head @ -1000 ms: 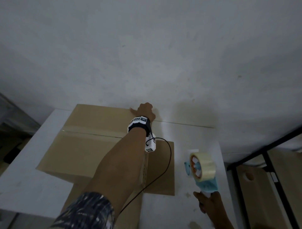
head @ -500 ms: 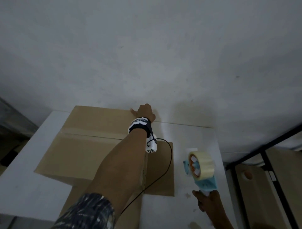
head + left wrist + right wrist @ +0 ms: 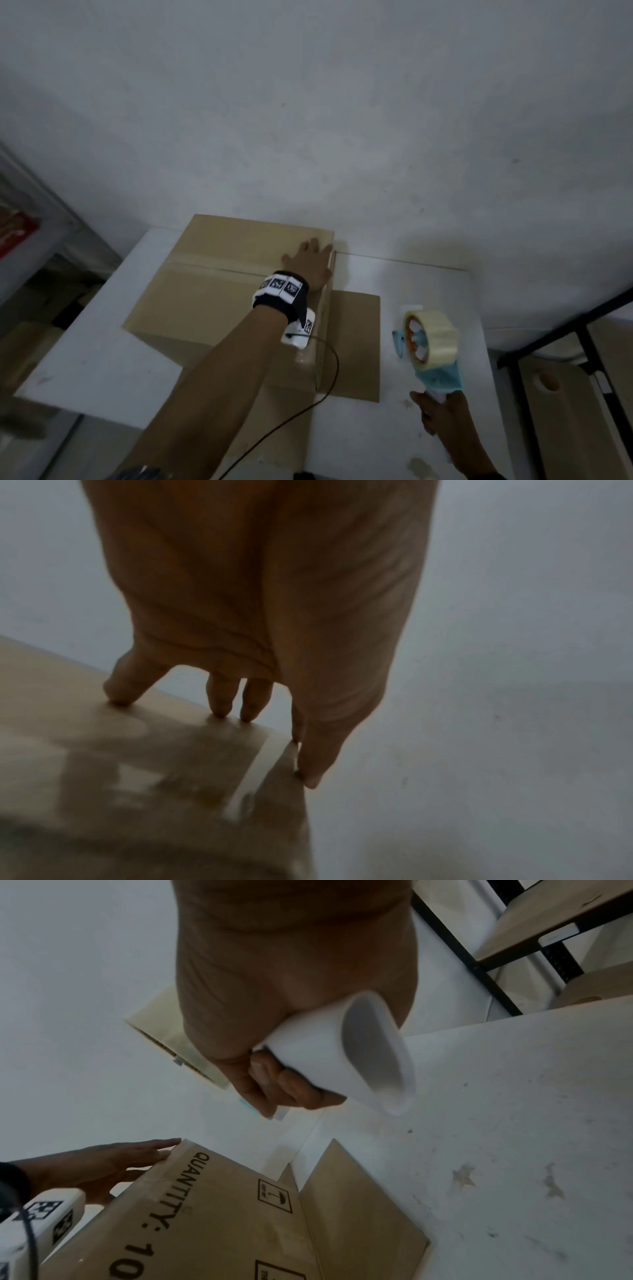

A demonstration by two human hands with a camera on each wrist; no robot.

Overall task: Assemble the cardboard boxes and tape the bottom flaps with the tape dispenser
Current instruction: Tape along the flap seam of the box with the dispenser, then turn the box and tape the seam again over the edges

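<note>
A brown cardboard box (image 3: 219, 294) stands upside down on the white table (image 3: 102, 346), its taped bottom seam facing up. My left hand (image 3: 310, 262) lies flat with spread fingers on the box's far right corner (image 3: 267, 734); its fingertips (image 3: 219, 710) touch the taped top. Off to the right, my right hand (image 3: 442, 411) grips the white handle (image 3: 346, 1053) of the blue tape dispenser (image 3: 433, 349), which is raised above the table, clear of the box. A side flap (image 3: 356, 342) lies open on the table.
The white wall (image 3: 342, 120) stands right behind the box. A black metal shelf frame (image 3: 561, 329) with wooden boards (image 3: 561, 411) is at the right. A black wrist cable (image 3: 329, 377) trails over the box side. The box side reads "QUANTITY" (image 3: 178, 1188).
My left hand has gone from curled over the far corner to lying flat with fingers spread on the box top. The dispenser has stayed about where it was.
</note>
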